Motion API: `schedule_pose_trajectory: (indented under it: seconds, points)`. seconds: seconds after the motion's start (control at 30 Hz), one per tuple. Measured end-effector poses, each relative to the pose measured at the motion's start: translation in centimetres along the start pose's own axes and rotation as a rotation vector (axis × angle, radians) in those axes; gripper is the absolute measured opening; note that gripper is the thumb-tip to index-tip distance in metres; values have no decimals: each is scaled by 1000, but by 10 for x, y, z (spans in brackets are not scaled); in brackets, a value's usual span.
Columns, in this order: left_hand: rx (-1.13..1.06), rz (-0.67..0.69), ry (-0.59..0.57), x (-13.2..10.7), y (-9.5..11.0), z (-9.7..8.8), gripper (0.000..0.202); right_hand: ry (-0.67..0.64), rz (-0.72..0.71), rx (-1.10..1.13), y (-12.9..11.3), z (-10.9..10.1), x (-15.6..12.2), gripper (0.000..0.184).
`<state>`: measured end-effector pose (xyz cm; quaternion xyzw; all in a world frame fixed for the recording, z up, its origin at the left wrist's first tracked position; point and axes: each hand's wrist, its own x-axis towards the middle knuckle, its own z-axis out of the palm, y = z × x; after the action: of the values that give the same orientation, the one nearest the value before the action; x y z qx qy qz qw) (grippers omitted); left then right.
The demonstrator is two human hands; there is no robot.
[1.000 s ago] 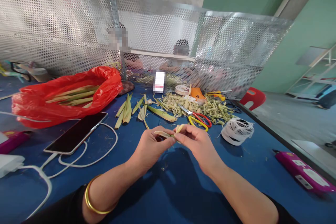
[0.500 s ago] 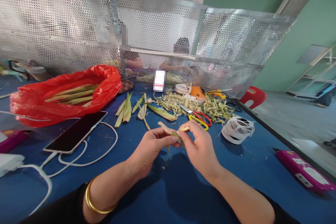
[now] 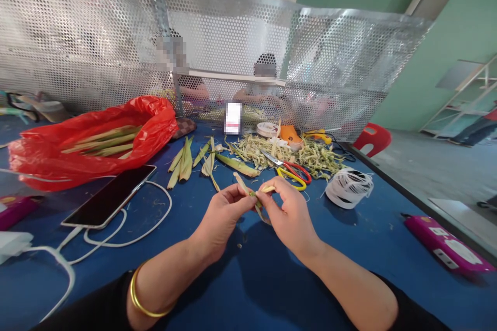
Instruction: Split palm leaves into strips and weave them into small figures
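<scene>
Just above the blue table (image 3: pixel 267 279), my left hand (image 3: pixel 223 217) pinches a pale green-yellow husk strip (image 3: pixel 243 184). My right hand (image 3: pixel 289 217) meets it fingertip to fingertip and grips the same strip, whose pale end pokes out over the index finger. A green spot shows where the two thumbs come together; the rest there is covered by fingers. Beyond my hands lie several husk leaves (image 3: pixel 186 163) and a heap of curled husk pieces (image 3: pixel 322 158). Scissors with red and yellow handles (image 3: pixel 295 173) rest against the heap.
On the left are a red plastic bag (image 3: pixel 42 152) of husks, a phone (image 3: pixel 111 196) and white cable loops (image 3: pixel 169 204). To the right stand a spool of white cord (image 3: pixel 347 189) and a magenta case (image 3: pixel 446 243). A perforated metal screen (image 3: pixel 229 31) closes the back, with people behind it.
The strip between my fingertips has tilted, its upper end standing higher and its lower end showing more below. My hands stay close together. The whole view has shifted slightly.
</scene>
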<state>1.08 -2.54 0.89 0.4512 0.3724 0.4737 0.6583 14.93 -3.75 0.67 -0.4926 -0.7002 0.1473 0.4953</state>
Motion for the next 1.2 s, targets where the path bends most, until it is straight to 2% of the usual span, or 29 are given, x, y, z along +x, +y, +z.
schedule_pose_trajectory:
  seconds: [0.13, 0.33, 0.47, 0.57, 0.67, 0.87, 1.03, 1.2]
  points:
    - [-13, 4, -19, -1, -1, 1, 8, -25, 43, 73, -4, -1, -1, 17]
    - [-51, -40, -32, 1, -5, -2, 5, -121, 247, 278, 0, 0, 1, 14]
    - [-114, -82, -107, 2, -4, -7, 8, -64, 162, 116, 3, -4, 3, 12]
    - [-96, -106, -122, 2, -3, -8, 9, -37, 82, 15, 5, -5, 2, 12]
    - [-33, -129, -111, 3, -4, -9, 11, -36, 45, -15, 6, -3, 1, 12]
    - [107, -83, -107, 4, -4, -8, 14, 7, 17, -15, 9, 3, 0, 11]
    - [176, 36, -95, 5, -2, -6, 15, -10, 109, 157, 5, 2, -1, 12]
    - [157, 1, -34, 5, -2, -8, 13, -85, 200, 282, 1, -6, 2, 9]
